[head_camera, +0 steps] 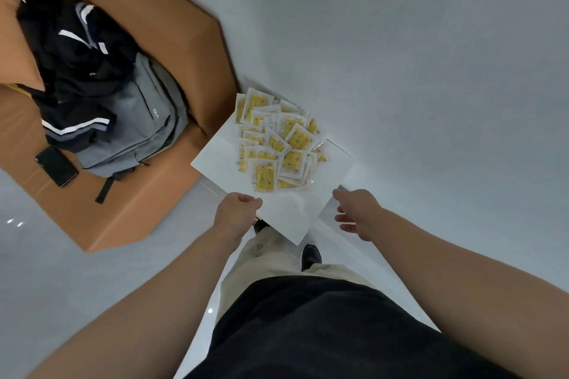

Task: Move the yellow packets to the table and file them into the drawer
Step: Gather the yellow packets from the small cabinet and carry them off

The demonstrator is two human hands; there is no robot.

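Observation:
A heap of several yellow packets (275, 140) lies on a flat white board (288, 212) held above the floor in front of me. My left hand (237, 214) grips the board's near left edge, fingers curled round it. My right hand (357, 212) holds the near right edge, thumb on top and fingers underneath. The board sits roughly level, with the packets piled toward its far side. No table or drawer is in view.
A large open cardboard box (172, 49) stands to the left on the pale floor, holding a grey backpack (138, 120), dark clothing (74, 55) and a black phone (57, 166). My legs and shoes (311, 257) are below the board. Grey wall stretches to the right.

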